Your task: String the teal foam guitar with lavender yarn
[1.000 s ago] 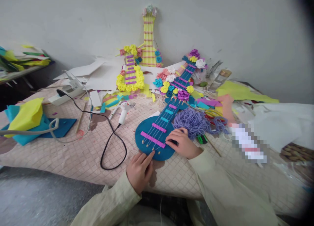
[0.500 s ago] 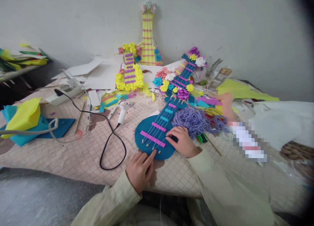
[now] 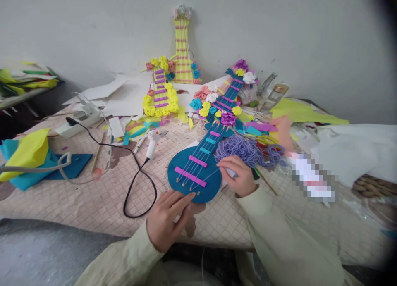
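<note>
A dark blue craft guitar [image 3: 179, 161] lies on the table in front of me, with purple and light blue strips across it and thin strings running up its neck. My left hand [image 3: 169, 218] rests at its lower edge, fingers stretched out, the index fingertip by a small peg [image 3: 191, 189]. From the pegs a loose pale string [image 3: 211, 175] slants off to the right. My right hand [image 3: 238, 176] pinches this string just beyond the guitar's right side. Beside that hand lies a tangle of purple yarn [image 3: 238, 148].
A white glue gun [image 3: 152, 143] with a looped black cord lies to the left. Behind stand decorated guitars, a yellow one [image 3: 182, 50] against the wall and a blue one [image 3: 231, 91] among paper scraps. A power strip [image 3: 82, 121] and folded paper [image 3: 26, 149] lie farther left.
My right hand has moved slightly right and up, drawing the string out sideways over the guitar body. My left hand has shifted left and its fingers lie flatter.
</note>
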Demonstrator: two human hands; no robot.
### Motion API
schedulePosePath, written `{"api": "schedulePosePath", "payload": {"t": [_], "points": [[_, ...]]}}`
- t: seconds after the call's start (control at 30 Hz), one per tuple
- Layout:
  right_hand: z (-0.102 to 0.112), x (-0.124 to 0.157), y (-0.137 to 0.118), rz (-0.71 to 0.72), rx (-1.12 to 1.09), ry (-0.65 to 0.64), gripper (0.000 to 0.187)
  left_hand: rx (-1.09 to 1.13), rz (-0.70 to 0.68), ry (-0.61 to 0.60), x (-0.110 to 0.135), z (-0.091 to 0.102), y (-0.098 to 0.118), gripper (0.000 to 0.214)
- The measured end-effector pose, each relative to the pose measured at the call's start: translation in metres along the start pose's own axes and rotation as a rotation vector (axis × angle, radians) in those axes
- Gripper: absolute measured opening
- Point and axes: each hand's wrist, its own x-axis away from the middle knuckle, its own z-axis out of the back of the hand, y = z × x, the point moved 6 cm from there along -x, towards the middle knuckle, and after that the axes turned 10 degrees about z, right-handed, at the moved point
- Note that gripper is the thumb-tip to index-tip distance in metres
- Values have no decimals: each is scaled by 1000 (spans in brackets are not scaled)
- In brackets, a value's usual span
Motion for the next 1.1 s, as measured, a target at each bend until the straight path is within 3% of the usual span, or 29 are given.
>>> {"api": "schedulePosePath", "payload": {"t": [0.1, 0.2, 0.27, 0.33, 0.4, 0.53, 0.67, 0.9, 1.1], "points": [[31, 2, 15, -127, 97, 157, 14, -36, -26, -96, -20, 16, 9, 28], [44, 6, 26, -178, 157, 183, 14, -115, -98, -262, -50, 21, 19, 27], [42, 7, 31, -162, 184, 130, 14, -171, -127, -427, -74, 10, 23, 26], [33, 9, 36, -149, 224, 32, 12, -193, -136, -601, -97, -14, 25, 25], [24, 11, 43, -168, 275, -61, 12, -164, -166, -652, -122, -42, 27, 20], [14, 19, 59, -261, 326, -132, 16, -113, -206, -625, -158, -99, 24, 26], [10, 23, 66, -332, 292, -160, 23, -87, -202, -578, -171, -127, 10, 29], [10, 21, 65, -351, 238, -158, 22, -62, -92, -505, -174, -125, -9, 13], [20, 16, 53, -279, 343, -47, 11, -37, -24, -478, -176, -120, -12, 12]]}}
